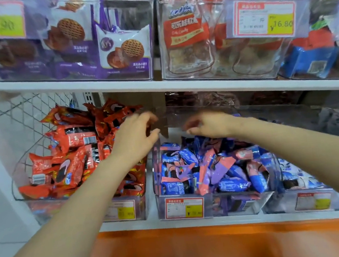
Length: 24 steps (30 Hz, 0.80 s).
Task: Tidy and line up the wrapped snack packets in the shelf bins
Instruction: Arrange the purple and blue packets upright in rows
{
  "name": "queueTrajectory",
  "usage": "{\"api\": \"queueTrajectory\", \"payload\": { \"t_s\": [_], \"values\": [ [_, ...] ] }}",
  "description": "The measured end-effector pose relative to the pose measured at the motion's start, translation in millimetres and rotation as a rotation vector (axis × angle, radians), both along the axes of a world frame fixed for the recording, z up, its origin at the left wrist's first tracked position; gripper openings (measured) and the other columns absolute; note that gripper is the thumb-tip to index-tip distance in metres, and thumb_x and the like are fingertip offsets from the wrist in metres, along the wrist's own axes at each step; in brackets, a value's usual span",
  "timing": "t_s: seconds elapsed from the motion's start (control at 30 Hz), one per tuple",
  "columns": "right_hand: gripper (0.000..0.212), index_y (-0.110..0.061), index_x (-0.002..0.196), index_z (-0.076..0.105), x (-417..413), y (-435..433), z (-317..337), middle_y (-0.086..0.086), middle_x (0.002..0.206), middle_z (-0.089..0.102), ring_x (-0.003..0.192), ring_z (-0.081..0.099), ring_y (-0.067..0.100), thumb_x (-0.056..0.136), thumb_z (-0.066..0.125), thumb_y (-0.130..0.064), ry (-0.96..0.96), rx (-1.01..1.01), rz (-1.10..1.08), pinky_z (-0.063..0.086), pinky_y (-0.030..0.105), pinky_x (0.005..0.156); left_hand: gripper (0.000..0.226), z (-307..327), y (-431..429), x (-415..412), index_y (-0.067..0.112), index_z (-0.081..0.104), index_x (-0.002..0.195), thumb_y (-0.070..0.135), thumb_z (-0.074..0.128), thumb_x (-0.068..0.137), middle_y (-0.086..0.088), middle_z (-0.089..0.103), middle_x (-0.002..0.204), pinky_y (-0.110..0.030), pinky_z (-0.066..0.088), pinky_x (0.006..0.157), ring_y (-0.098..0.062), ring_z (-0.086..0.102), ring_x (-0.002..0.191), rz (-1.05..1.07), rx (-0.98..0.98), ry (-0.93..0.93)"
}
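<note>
Orange glossy band (223, 248): nearest, running across below the white lower shelf edge (134, 224).

Clear plastic left bin (140, 205): on the lower shelf, heaped with red-orange foil-wrapped snack packets (72, 167) lying at all angles.

Clear plastic middle bin (228, 204): just right of the left bin, red-and-yellow price label (184, 209) on its near wall. It holds blue and pink-purple wrapped snack packets (213, 172), jumbled, not in rows.

Clear plastic right bin (303, 201): beside the middle bin, with blue-and-white wrapped packets (296, 178).

Left hand (136, 136): over the far right corner of the red-orange heap, fingers curled, blurred; whether it holds anything cannot be told.

Right hand (209, 124): over the far end of the middle bin, fingers bent and pointing left, blurred; grip cannot be told.

White wire mesh panel (27, 117): far left, behind the left bin.

White upper shelf board (116, 88): above and beyond the hands. On it, left to right:
- purple-and-white waffle biscuit packets (125, 52), upright in a clear bin;
- clear pouches with red labels (186, 35);
- a price tag reading 16.80 (262, 19);
- a blue box (310, 60).
</note>
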State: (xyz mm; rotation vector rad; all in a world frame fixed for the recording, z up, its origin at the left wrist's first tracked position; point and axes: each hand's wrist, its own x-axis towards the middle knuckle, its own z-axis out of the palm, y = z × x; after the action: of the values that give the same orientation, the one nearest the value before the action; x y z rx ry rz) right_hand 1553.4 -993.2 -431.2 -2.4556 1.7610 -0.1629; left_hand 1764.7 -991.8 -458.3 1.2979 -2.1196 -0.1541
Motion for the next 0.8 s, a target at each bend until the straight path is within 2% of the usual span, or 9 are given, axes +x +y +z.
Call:
{"api": "queueTrajectory", "payload": {
  "t_s": [0.07, 0.2, 0.27, 0.37, 0.5, 0.6, 0.67, 0.73, 0.8],
  "values": [
    [0.029, -0.01, 0.118, 0.064, 16, -32, -10, 0.008, 0.121, 0.064, 0.107, 0.058, 0.024, 0.094, 0.052, -0.019, 0.058, 0.07, -0.02, 0.045, 0.032, 0.091, 0.03, -8, -5, 8, 0.016, 0.058, 0.119, 0.025, 0.056, 0.091, -0.007, 0.059, 0.116, -0.032, 0.038, 0.089, -0.023, 0.05, 0.112, 0.009, -0.033, -0.047],
    [0.036, -0.008, 0.123, 0.058, 32, -76, -44, 0.01, 0.127, 0.058, 0.113, 0.055, 0.025, 0.091, 0.059, -0.024, 0.107, 0.198, -0.129, 0.042, 0.02, 0.074, 0.026, -16, -15, 20, 0.016, 0.061, 0.115, 0.025, 0.056, 0.091, -0.005, 0.059, 0.116, -0.03, 0.037, 0.088, -0.022, 0.05, 0.113, -0.015, -0.041, -0.074],
    [0.051, -0.009, 0.129, 0.054, 34, -90, -60, 0.008, 0.132, 0.055, 0.115, 0.054, 0.025, 0.087, 0.062, -0.037, 0.181, 0.299, -0.187, 0.042, 0.022, 0.08, 0.025, -16, -17, 20, 0.017, 0.061, 0.114, 0.026, 0.056, 0.091, -0.003, 0.058, 0.117, -0.03, 0.038, 0.088, -0.021, 0.049, 0.114, -0.043, -0.058, -0.087],
    [0.066, -0.013, 0.131, 0.05, 34, -101, -74, 0.007, 0.132, 0.053, 0.113, 0.055, 0.027, 0.081, 0.065, -0.053, 0.353, 0.303, -0.19, 0.044, 0.029, 0.084, 0.026, -16, -21, 18, 0.019, 0.06, 0.115, 0.027, 0.055, 0.091, -0.001, 0.057, 0.117, -0.027, 0.036, 0.087, -0.018, 0.049, 0.112, -0.055, -0.076, -0.09],
    [0.046, -0.013, 0.118, 0.058, 35, -106, -76, 0.009, 0.124, 0.059, 0.107, 0.058, 0.026, 0.083, 0.066, -0.041, 0.395, 0.151, -0.13, 0.041, 0.027, 0.074, 0.027, -14, -27, 19, 0.02, 0.058, 0.118, 0.025, 0.055, 0.092, 0.001, 0.056, 0.117, -0.021, 0.034, 0.081, -0.014, 0.052, 0.108, -0.045, -0.074, -0.032],
    [0.041, -0.011, 0.111, 0.061, 34, -96, -60, 0.009, 0.117, 0.062, 0.102, 0.059, 0.025, 0.081, 0.068, -0.038, 0.359, 0.004, -0.11, 0.037, 0.024, 0.069, 0.025, -15, -31, 21, 0.02, 0.059, 0.115, 0.023, 0.057, 0.09, 0.003, 0.057, 0.107, -0.02, 0.036, 0.077, -0.014, 0.055, 0.1, -0.035, -0.041, 0.004],
    [0.042, -0.012, 0.115, 0.059, 33, -78, -42, 0.007, 0.119, 0.062, 0.106, 0.058, 0.026, 0.082, 0.067, -0.037, 0.295, -0.124, -0.077, 0.038, 0.024, 0.072, 0.02, -15, -33, 22, 0.017, 0.061, 0.109, 0.019, 0.059, 0.089, 0.004, 0.058, 0.097, -0.021, 0.038, 0.074, -0.012, 0.058, 0.088, -0.041, -0.002, 0.071],
    [0.04, -0.022, 0.121, 0.058, 30, -53, -23, 0.004, 0.121, 0.062, 0.108, 0.058, 0.025, 0.085, 0.063, -0.039, 0.215, -0.235, -0.035, 0.04, 0.026, 0.075, 0.01, -11, -30, 19, 0.015, 0.062, 0.098, 0.014, 0.059, 0.089, 0.003, 0.062, 0.088, -0.02, 0.041, 0.07, -0.008, 0.057, 0.074, -0.049, 0.05, 0.191],
    [0.035, -0.024, 0.117, 0.058, 25, -23, -11, 0.003, 0.114, 0.064, 0.105, 0.058, 0.025, 0.086, 0.062, -0.039, 0.15, -0.34, -0.029, 0.033, 0.027, 0.068, 0.002, -4, -24, 11, 0.012, 0.06, 0.089, 0.014, 0.058, 0.09, 0.0, 0.066, 0.077, -0.021, 0.046, 0.063, -0.007, 0.06, 0.062, -0.073, 0.133, 0.32]
  ]
}}
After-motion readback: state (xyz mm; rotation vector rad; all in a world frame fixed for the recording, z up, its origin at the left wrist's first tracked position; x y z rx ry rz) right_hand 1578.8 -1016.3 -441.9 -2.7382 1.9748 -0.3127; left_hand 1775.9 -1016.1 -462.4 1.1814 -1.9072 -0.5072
